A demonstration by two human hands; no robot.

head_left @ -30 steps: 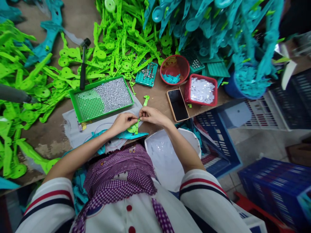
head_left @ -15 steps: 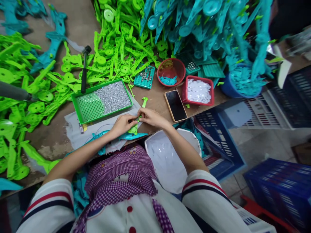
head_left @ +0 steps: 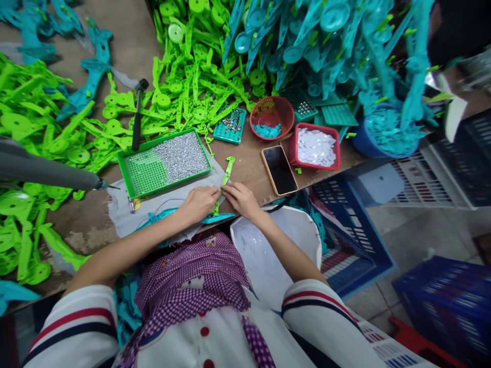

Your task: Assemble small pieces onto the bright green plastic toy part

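Both my hands meet at a light-green plastic part near the table's front edge. My left hand is closed on the part from the left, its fingertips at the middle of it. From the right, my right hand pinches the same part, with fingertips almost touching the left ones. Under the part's lower end lies a turquoise piece. A grey cloth spreads beneath, and on it rests a green tray holding many small metal pieces.
A phone, a red bowl and a red basket of white pieces stand to the right. A hammer leans by the tray. A grey tool juts in from the left. Green and turquoise parts are piled behind.
My left hand has moved right, over the lower part of the green piece, and my right hand has shifted slightly down. The grey tool reaches further into view at the left.
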